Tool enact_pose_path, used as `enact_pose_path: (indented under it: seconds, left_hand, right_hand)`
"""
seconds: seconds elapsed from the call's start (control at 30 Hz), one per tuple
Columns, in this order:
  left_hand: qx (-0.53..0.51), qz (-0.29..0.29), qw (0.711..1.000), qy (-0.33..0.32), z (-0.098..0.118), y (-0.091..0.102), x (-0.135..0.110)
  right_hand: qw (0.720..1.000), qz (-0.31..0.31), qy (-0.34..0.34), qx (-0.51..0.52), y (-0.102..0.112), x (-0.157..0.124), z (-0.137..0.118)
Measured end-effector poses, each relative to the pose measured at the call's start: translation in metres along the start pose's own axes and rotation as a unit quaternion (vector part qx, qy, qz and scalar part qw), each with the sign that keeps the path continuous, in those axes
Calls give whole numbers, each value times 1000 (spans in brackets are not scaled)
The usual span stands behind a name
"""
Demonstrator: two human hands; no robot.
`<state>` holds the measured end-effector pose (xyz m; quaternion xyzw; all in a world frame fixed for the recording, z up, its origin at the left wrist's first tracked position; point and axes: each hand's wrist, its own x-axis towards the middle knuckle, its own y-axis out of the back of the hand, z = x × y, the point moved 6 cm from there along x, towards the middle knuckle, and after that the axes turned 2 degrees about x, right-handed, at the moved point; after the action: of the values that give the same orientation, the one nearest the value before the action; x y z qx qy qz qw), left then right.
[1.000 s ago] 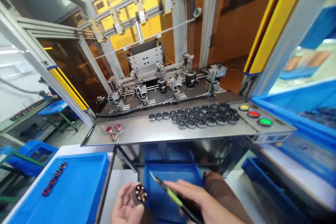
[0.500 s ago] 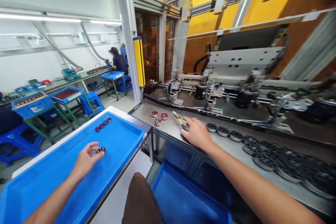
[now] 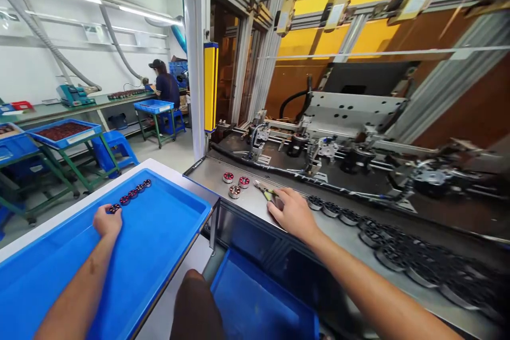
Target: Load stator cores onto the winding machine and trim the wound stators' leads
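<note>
My left hand (image 3: pixel 107 221) is over the blue tray (image 3: pixel 171 234), its fingers closed around a small dark round motor part (image 3: pixel 115 208). That part is at the near end of a slanting row of similar red-and-black round parts (image 3: pixel 133 194) in the tray. My right hand (image 3: pixel 294 214) lies on the metal ledge with its fingers around the handles of a pair of pliers (image 3: pixel 264 191). The tips of the pliers point away to the left. Just left of them sit two red-topped round parts (image 3: pixel 244 181) and one copper-coloured round part (image 3: pixel 235 191).
Many black ring-shaped parts (image 3: pixel 392 257) crowd the ledge to the right. Behind it stands a machine with clamps and rods (image 3: pixel 326 149). A yellow safety bar (image 3: pixel 211 87) rises at its left post. Below is another blue tray (image 3: pixel 263 297). A seated person (image 3: pixel 166 85) works at a far bench.
My left hand has moved left and away from me, carrying the round part to the end of the row. My right hand stays on the pliers. The view has turned slightly.
</note>
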<state>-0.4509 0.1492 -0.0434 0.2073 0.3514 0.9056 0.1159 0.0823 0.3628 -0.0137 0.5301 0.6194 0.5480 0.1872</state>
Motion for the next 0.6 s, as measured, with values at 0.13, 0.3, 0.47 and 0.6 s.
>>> enact_pose_path:
  seconds: [0.13, 0.3, 0.47, 0.6]
  left_hand:
    - [-14, 19, 1000, -20, 23, 8, -10]
    - [-63, -68, 985, -145, 124, -17, -25]
    - [-157, -264, 908, -285, 253, -74, -74]
    - [-220, -315, 873, -300, 309, -103, -114]
  right_hand:
    - [1000, 4, -12, 5, 5, 1, -4]
    - [1000, 3, -22, 16, 9, 6, -6]
    - [1000, 12, -22, 9, 15, 8, -15]
    - [999, 39, -17, 1, 21, 11, -18]
